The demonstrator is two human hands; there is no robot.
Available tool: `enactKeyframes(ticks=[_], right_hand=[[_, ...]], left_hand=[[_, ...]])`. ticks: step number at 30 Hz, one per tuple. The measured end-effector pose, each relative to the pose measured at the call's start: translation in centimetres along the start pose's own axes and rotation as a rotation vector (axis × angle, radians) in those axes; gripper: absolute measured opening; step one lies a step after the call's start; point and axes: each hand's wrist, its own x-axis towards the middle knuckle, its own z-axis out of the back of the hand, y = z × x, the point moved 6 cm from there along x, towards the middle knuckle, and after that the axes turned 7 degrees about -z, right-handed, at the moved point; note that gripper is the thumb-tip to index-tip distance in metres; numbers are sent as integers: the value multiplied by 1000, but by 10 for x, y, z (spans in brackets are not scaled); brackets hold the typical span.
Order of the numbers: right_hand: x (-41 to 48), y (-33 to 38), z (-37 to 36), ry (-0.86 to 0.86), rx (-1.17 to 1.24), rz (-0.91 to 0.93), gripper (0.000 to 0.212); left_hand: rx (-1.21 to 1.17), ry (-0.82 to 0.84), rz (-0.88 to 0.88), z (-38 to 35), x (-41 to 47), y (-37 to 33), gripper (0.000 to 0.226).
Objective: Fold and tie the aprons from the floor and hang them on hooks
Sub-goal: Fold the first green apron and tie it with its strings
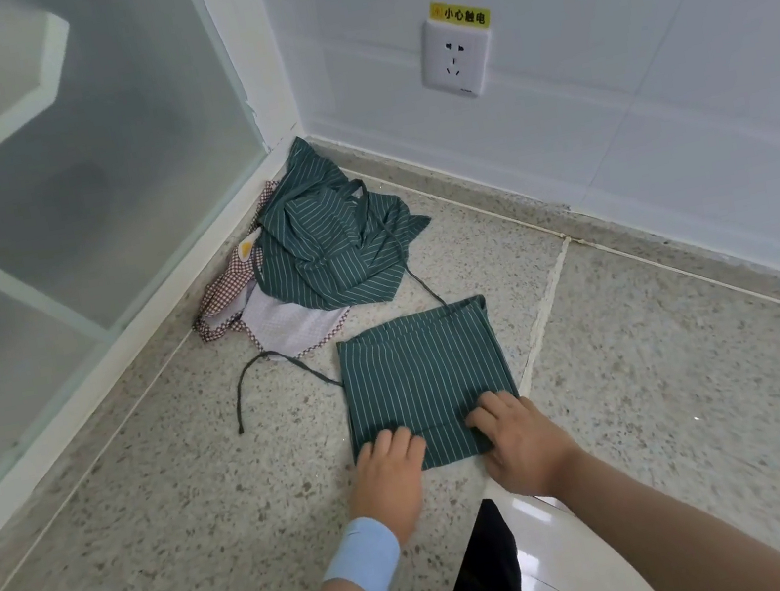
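**Folding the green striped apron on the floor**

Pressing down on the near edge of the folded apron (427, 382) with left hand (390, 472) and right hand (521, 444), both flat and open, gripping nothing. Looking soft, light, floppy; probably pinching near corners. Ties (281, 371) trailing loose. Still waiting: crumpled pile (332, 248) in the corner.

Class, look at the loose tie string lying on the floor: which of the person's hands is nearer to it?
Left. The left hand presses the folded apron's near left corner, on the tie string's side. The right hand presses the near right corner, farther away.
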Motion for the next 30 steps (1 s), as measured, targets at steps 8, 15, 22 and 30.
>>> enactKeyframes(ticks=[8, 15, 22, 30], right_hand=[[3, -14, 6, -133, -78, -53, 34], [20, -17, 19, 65, -127, -129, 30], [30, -3, 28, -19, -162, -52, 45], [11, 0, 12, 11, -12, 43, 31]], left_hand=[[-216, -68, -21, 6, -9, 28, 33], [-405, 141, 104, 17, 11, 49, 33], [-97, -54, 90, 27, 25, 28, 40], [-69, 0, 79, 13, 16, 14, 31]])
